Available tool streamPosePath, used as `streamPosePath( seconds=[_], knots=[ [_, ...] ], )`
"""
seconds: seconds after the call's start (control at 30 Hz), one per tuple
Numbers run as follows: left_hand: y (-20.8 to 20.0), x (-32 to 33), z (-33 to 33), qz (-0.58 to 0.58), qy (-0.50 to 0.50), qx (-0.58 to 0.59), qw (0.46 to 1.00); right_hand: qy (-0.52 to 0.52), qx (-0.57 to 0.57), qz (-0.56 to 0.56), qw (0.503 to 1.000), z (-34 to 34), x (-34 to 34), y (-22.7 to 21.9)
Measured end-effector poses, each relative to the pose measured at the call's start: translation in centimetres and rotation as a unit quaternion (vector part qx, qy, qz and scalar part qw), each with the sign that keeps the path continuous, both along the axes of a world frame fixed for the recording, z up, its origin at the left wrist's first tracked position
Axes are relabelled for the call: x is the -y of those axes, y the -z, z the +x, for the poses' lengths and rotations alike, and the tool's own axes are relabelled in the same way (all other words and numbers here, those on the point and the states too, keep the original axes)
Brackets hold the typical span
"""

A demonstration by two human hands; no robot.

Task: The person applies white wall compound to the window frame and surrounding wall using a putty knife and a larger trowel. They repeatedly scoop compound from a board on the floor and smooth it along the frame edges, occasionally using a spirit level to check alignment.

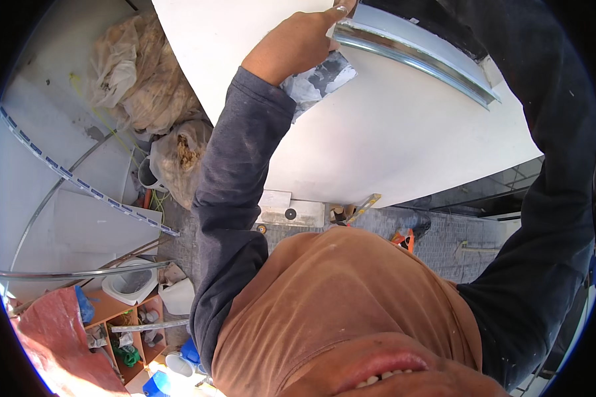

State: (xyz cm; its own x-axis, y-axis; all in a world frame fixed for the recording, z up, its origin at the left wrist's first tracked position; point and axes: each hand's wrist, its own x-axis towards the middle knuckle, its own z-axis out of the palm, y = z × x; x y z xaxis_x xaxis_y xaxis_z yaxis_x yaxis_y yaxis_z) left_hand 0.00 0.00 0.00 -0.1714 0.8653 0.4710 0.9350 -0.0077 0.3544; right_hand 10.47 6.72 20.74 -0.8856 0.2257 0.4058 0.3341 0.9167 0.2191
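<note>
My left hand (297, 45) is raised in front of a large white panel (391, 139), its fingers curled and the index finger stretched toward the top edge. Below that hand sticks out a putty knife (321, 79), its flat grey blade smeared with white filler; the grip is hidden in my fingers. Beside it, a shiny metal channel (417, 63) runs across the panel down to the right. My right arm in a dark sleeve (549, 198) reaches up along the right side. Its hand is at or beyond the top edge, with too little showing to read its fingers.
Clear plastic sacks (142, 73) of brownish material stand at the left. Below them are a long metal profile (79, 272), a white basin-like container (131, 281), an orange-brown shelf unit (106, 308) and a red sheet (56, 331). A yellow level-like bar (364, 208) leans near the panel's lower edge.
</note>
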Motion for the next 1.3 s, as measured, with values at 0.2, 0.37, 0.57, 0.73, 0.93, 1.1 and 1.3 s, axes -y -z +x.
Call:
streamPosePath(
  seconds=[0.2, 0.37, 0.57, 0.73, 0.93, 1.1, 1.3],
  knots=[
    [0.8, -0.3, 0.2, 0.027, 0.012, 0.018, 0.999, -0.015, 0.038, 0.000, 0.999, 0.2, -0.6, 0.4],
    [1.0, -0.5, 0.2, 0.026, 0.006, 0.019, 0.999, -0.065, -0.018, 0.092, 0.993, -1.0, -1.4, 0.8],
    [0.9, -0.6, -0.2, 0.025, 0.017, 0.002, 1.000, -0.054, 0.001, 0.049, 0.997, -0.4, -1.2, 0.6],
    [1.0, -0.7, -0.3, 0.038, 0.024, 0.005, 0.999, -0.073, -0.022, 0.001, 0.997, -0.5, -2.0, 0.4],
    [1.0, -0.7, -0.3, 0.042, 0.022, 0.008, 0.999, -0.093, -0.023, 0.019, 0.995, -0.6, -1.9, 1.0],
    [0.2, -0.4, -0.4, 0.023, 0.033, 0.016, 0.999, -0.051, 0.006, -0.042, 0.998, 0.7, -1.1, 0.5],
    [-1.0, 0.5, -0.5, 0.066, 0.090, 0.004, 0.994, -0.075, 0.029, 0.036, 0.996, 0.1, -1.6, 0.2]
  ],
)
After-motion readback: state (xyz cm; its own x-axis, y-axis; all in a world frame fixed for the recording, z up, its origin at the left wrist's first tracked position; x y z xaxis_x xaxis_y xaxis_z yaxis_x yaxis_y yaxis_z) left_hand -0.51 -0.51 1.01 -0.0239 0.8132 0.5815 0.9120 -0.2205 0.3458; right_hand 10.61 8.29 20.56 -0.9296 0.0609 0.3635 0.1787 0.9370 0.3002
